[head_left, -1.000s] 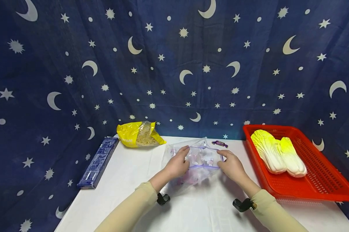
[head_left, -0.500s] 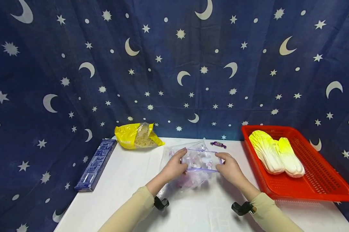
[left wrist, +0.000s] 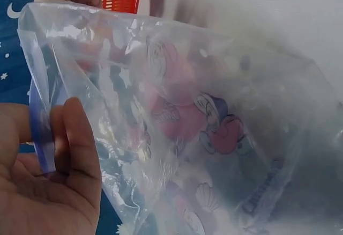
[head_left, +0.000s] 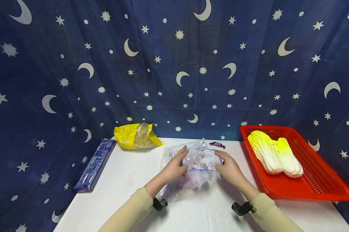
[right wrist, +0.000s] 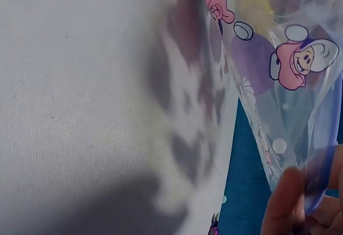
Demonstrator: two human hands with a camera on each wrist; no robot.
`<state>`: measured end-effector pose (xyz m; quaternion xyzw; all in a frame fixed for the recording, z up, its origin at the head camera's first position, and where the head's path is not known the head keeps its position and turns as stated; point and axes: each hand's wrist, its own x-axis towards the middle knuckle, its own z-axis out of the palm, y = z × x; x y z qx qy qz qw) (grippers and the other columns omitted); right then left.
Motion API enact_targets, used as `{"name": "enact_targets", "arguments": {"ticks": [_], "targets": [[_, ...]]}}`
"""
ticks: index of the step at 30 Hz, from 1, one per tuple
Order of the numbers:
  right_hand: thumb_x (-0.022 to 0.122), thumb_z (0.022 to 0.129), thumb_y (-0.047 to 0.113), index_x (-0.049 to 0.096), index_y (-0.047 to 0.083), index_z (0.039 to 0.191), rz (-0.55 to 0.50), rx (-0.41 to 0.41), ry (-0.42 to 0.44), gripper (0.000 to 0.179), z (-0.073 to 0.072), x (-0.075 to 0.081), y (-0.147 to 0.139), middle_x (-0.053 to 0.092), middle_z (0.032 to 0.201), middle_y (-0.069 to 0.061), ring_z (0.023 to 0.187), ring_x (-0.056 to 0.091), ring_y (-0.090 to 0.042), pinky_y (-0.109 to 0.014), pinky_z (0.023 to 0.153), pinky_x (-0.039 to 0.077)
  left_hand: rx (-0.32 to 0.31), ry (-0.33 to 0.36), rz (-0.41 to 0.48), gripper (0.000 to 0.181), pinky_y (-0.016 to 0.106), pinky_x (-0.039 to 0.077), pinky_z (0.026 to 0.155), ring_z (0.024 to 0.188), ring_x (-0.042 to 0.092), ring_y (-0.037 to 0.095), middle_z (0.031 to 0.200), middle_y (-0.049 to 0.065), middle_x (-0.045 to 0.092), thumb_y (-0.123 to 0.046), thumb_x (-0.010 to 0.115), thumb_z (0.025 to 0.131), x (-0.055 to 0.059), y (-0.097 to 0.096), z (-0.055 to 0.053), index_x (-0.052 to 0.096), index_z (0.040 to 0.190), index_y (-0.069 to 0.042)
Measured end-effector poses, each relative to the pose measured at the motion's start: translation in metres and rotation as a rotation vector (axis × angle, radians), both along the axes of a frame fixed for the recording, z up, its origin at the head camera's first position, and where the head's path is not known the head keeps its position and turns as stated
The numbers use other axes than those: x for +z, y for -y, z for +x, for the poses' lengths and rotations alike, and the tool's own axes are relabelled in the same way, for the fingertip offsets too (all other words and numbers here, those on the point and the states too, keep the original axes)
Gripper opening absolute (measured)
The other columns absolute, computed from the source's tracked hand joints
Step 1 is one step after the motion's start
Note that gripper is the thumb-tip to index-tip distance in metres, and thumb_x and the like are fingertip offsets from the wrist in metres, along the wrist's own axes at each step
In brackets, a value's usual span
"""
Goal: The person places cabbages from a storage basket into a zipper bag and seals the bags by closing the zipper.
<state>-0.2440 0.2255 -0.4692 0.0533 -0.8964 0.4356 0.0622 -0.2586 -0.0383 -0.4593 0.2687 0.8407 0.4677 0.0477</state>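
A clear zip bag printed with pink cartoon figures is held over the white table, its purple zip edges spread apart into a wide mouth. My left hand grips the bag's left edge. In the left wrist view the fingers curl round the purple strip. Opposite it, my right hand pinches the right edge, and the right wrist view has fingertips on the zip edge. Through the film a yellow and a purple patch show. The bag's lower part slants toward the left forearm.
Behind the bag lies a purple wrapped candy. A yellow pasta bag is at the back left, and a long blue box lies along the left edge. On the right, a red basket holds two Chinese cabbages.
The head view has shifted slightly. Both hands keep hold of the bag's mouth, whose near edge has tilted a little, and the left thumb and forefinger look more spread.
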Motion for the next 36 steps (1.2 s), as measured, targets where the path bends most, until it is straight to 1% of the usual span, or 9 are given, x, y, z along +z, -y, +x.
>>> {"name": "enact_targets", "arguments": {"ticks": [2,5,7,13,16,19,26,32,36], "targets": [[0.058,0.083,-0.004,0.053,-0.008,0.143,-0.037,0.008,0.035,0.06,0.001,0.0,-0.001,0.045,0.151,-0.023,0.055,0.052,-0.022,-0.031,0.048,0.053,-0.026,-0.009,-0.002,0.069,0.026,0.058,0.076,0.068,0.065,0.014,0.168,0.015,0.02,0.002,0.052,0.089,0.0,0.0,0.0,0.032,0.155,0.008],[0.058,0.084,-0.005,0.052,-0.008,0.144,-0.067,0.014,0.035,0.06,0.001,0.0,-0.002,0.045,0.151,-0.023,0.053,0.052,-0.02,-0.03,0.047,0.053,-0.046,0.003,0.027,0.069,0.028,0.06,0.069,0.069,0.066,0.016,0.168,0.016,0.022,0.003,0.051,0.089,0.0,-0.001,0.0,0.032,0.155,0.009],[0.058,0.084,-0.003,0.052,-0.008,0.143,-0.074,0.019,0.03,0.06,0.002,0.001,-0.002,0.046,0.15,-0.024,0.053,0.053,-0.021,-0.029,0.048,0.053,-0.052,0.057,0.065,0.069,0.03,0.06,0.062,0.063,0.064,0.019,0.169,0.013,0.021,0.003,0.051,0.09,-0.001,-0.002,-0.001,0.03,0.156,0.008],[0.06,0.084,0.001,0.051,-0.006,0.146,-0.077,0.027,0.075,0.063,0.002,0.004,0.0,0.044,0.151,-0.024,0.056,0.054,-0.022,-0.029,0.05,0.054,-0.015,0.259,0.219,0.071,0.035,0.061,0.069,0.073,0.063,0.017,0.169,0.008,0.02,-0.003,0.057,0.094,-0.004,-0.004,-0.003,0.029,0.158,0.005],[0.061,0.084,0.0,0.051,-0.006,0.146,-0.074,0.024,0.081,0.064,0.002,0.005,0.001,0.044,0.152,-0.023,0.058,0.053,-0.022,-0.029,0.05,0.054,0.004,0.316,0.285,0.072,0.039,0.062,0.072,0.076,0.062,0.017,0.169,0.007,0.021,-0.005,0.06,0.093,-0.006,-0.004,-0.005,0.029,0.157,0.005],[0.061,0.083,-0.001,0.05,-0.006,0.146,-0.08,0.021,0.082,0.064,0.002,0.006,0.001,0.044,0.152,-0.023,0.059,0.052,-0.022,-0.029,0.05,0.054,-0.016,0.317,0.295,0.075,0.04,0.062,0.072,0.077,0.063,0.018,0.17,0.008,0.019,-0.005,0.061,0.091,-0.007,-0.004,-0.005,0.028,0.158,0.005],[0.062,0.083,0.0,0.048,-0.006,0.148,-0.097,0.056,0.089,0.067,-0.001,0.002,0.002,0.043,0.153,-0.023,0.06,0.054,-0.022,-0.029,0.052,0.055,-0.084,0.261,0.274,0.078,0.038,0.062,0.068,0.076,0.062,0.018,0.171,0.008,0.011,-0.003,0.062,0.092,-0.008,-0.003,-0.002,0.024,0.159,0.005],[0.061,0.081,-0.001,0.047,-0.009,0.147,-0.087,0.068,0.091,0.068,0.0,-0.001,-0.002,0.042,0.152,-0.025,0.059,0.055,-0.022,-0.029,0.054,0.055,-0.089,0.237,0.276,0.078,0.036,0.062,0.066,0.074,0.063,0.017,0.17,0.012,0.015,-0.003,0.062,0.091,-0.01,-0.007,0.0,0.025,0.158,0.007],[0.061,0.081,-0.002,0.047,-0.009,0.147,-0.096,0.058,0.092,0.068,0.001,0.0,-0.002,0.043,0.151,-0.026,0.058,0.056,-0.023,-0.029,0.054,0.055,-0.096,0.264,0.294,0.078,0.034,0.062,0.067,0.075,0.064,0.018,0.17,0.012,0.015,-0.003,0.062,0.091,-0.011,-0.009,0.0,0.024,0.158,0.007]]}}
